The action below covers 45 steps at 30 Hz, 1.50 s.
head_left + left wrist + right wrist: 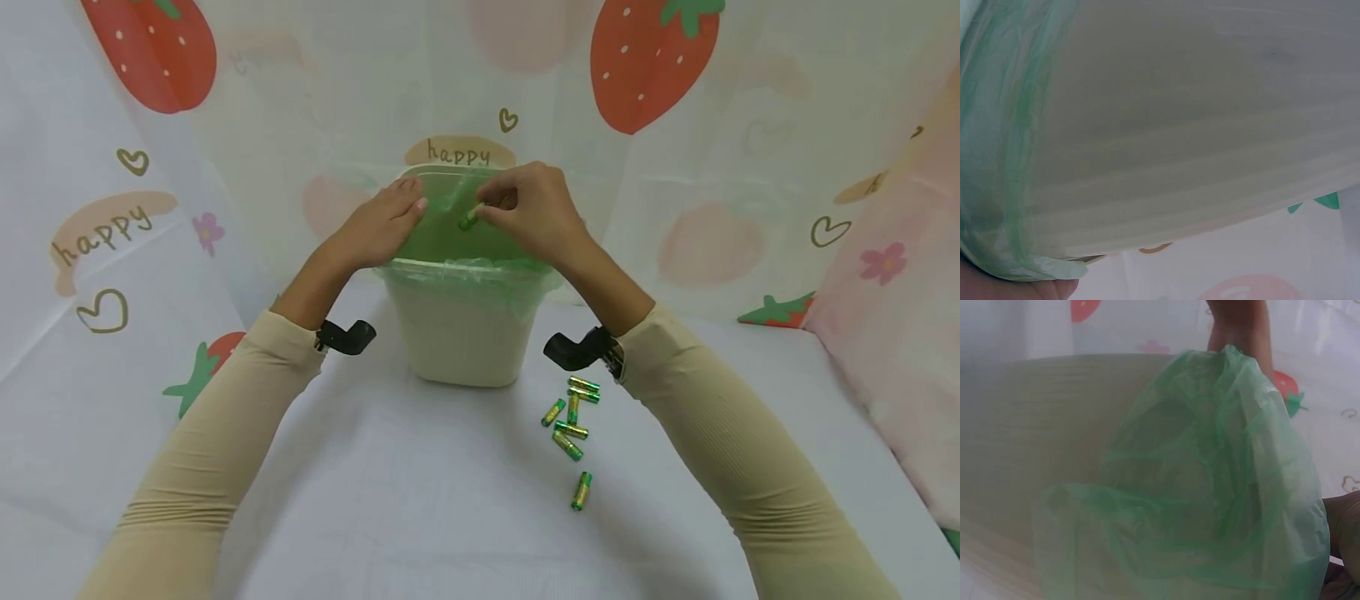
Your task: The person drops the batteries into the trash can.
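Note:
A cream plastic bin (465, 333) stands upright, lined with a thin green plastic bag (480, 271) folded over its rim. My right hand (536, 208) pinches a green-and-gold battery (470, 217) between thumb and fingertips, above the bin's mouth. On the bin's left rim rests my left hand (386, 221), its fingers fairly straight and close together. Bag and bin wall fill much of both wrist views. Part of the left hand (1016, 284) shows at the lower left of its own wrist view.
Several more green-and-gold batteries (572, 430) lie loosely on the white cloth (420, 492), right of the bin and in front of it. One battery (581, 491) lies apart, nearer to me. Behind the bin hangs a strawberry-print curtain (360, 92).

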Each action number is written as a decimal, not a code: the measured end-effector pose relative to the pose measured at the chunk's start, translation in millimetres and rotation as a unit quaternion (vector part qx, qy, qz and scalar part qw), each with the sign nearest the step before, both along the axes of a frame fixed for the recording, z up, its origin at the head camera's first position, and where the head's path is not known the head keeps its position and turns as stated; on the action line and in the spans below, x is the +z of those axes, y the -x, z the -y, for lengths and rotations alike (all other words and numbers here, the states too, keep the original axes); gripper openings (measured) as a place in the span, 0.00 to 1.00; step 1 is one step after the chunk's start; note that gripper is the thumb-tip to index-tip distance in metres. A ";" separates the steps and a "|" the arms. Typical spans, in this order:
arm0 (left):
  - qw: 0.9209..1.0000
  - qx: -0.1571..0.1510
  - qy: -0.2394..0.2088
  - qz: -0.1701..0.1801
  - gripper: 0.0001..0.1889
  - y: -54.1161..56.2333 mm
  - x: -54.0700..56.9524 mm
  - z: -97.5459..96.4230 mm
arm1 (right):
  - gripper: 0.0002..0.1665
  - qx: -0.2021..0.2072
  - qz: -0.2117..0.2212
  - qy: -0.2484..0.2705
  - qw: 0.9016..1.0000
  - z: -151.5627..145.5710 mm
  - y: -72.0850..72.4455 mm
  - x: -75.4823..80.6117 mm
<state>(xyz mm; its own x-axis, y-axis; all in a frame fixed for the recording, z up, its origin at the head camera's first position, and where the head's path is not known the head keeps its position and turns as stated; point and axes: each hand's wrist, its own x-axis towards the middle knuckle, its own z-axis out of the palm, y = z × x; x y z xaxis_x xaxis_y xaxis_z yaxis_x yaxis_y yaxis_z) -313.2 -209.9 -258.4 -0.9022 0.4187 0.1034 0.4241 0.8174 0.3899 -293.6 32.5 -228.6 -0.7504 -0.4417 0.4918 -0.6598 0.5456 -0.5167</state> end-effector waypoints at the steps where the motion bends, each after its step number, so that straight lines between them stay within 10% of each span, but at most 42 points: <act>1: 1.000 0.000 0.001 0.000 0.32 0.0 0.3 0.2 | 0.08 -0.001 0.001 -0.002 1.000 0.1 0.1 -0.2; 27: 1.000 0.014 -0.010 0.005 0.32 -3.5 5.2 8.9 | 0.08 0.008 -0.023 0.020 1.000 -22.6 -31.0 1.0; 45: 1.000 0.005 -0.016 0.003 0.32 -1.9 -1.0 2.1 | 0.04 -0.016 -0.069 0.063 0.995 -69.3 -78.3 -33.5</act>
